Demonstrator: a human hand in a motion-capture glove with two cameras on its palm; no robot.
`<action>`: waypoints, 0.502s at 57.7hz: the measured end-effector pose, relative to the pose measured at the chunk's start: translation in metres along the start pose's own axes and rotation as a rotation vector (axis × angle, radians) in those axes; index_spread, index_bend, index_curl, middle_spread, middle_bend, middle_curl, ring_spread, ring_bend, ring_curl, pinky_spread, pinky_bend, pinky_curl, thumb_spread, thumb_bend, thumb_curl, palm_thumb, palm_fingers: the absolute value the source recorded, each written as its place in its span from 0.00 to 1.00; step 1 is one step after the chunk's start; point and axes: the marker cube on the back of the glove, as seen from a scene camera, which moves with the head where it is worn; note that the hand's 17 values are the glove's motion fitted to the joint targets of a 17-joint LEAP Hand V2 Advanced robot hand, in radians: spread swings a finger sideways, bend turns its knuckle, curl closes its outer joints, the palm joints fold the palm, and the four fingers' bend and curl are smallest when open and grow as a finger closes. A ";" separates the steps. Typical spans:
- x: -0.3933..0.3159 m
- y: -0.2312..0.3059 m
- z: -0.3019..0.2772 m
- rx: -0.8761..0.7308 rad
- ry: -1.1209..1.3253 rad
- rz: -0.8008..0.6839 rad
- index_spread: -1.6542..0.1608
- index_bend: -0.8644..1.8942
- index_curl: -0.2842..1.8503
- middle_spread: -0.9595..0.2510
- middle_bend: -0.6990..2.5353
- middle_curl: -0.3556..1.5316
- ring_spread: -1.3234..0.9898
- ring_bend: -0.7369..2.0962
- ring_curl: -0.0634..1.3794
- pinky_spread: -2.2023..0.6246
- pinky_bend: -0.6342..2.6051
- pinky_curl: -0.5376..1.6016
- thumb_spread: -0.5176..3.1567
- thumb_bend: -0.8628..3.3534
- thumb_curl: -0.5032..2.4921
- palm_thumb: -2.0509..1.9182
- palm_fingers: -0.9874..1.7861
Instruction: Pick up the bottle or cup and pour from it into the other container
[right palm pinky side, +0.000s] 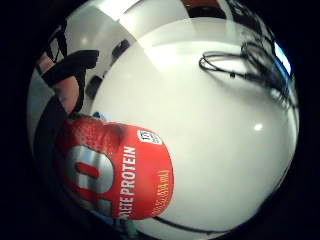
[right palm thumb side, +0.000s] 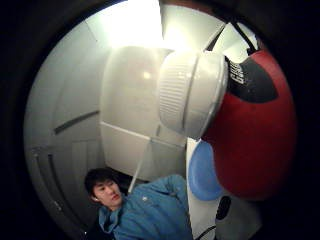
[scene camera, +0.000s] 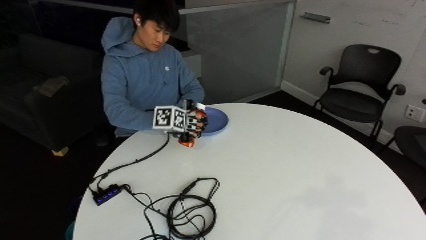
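Bottle from outside: the bottle (scene camera: 187, 141) stands by the table (scene camera: 299, 175) edge nearest the seated person, just beside a blue bowl (scene camera: 214, 120); only its orange-red base shows below the hand.
Hand from outside: the gloved right hand (scene camera: 193, 121) wraps round the bottle from the side, fingers curled on its body, which reads as a carrying grip taken before any lift. Whether the base is resting on the table or just off it, I cannot tell.
Bowl from outside: it sits close on the far side of the bottle, near the same edge, presumably kept that near so the pour needs only a short tilt.
Cables from outside: a coil of black cable (scene camera: 190, 210) lies well apart, toward the opposite edge, out of the way of the pour.
Bottle from the little-finger side: the red label (right palm pinky side: 120, 175) fills much of the view, with a strapped finger (right palm pinky side: 70, 75) beside it and bare table beyond; the palm is hard up against the bottle.
Bottle from the thumb side: a white ribbed cap (right palm thumb side: 192, 92) is on the red bottle (right palm thumb side: 250, 140), and the blue bowl (right palm thumb side: 204, 172) shows just beside its body.
Judgement: with the cap on, nothing can pour yet; I would expect it has to come off first.
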 end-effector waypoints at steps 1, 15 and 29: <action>-0.006 -0.002 0.001 -0.031 0.045 -0.009 0.83 0.36 0.26 0.75 0.33 0.43 0.52 0.47 0.32 0.74 0.38 0.40 0.21 0.20 0.37 0.80 0.74; -0.079 -0.012 0.016 -0.412 0.636 -0.131 0.83 0.35 0.26 0.74 0.33 0.44 0.51 0.46 0.34 0.72 0.36 0.41 0.18 0.20 0.38 0.80 0.75; -0.126 -0.017 0.052 -0.550 1.133 -0.179 0.83 0.35 0.26 0.74 0.32 0.45 0.51 0.46 0.36 0.72 0.36 0.41 0.18 0.20 0.39 0.80 0.75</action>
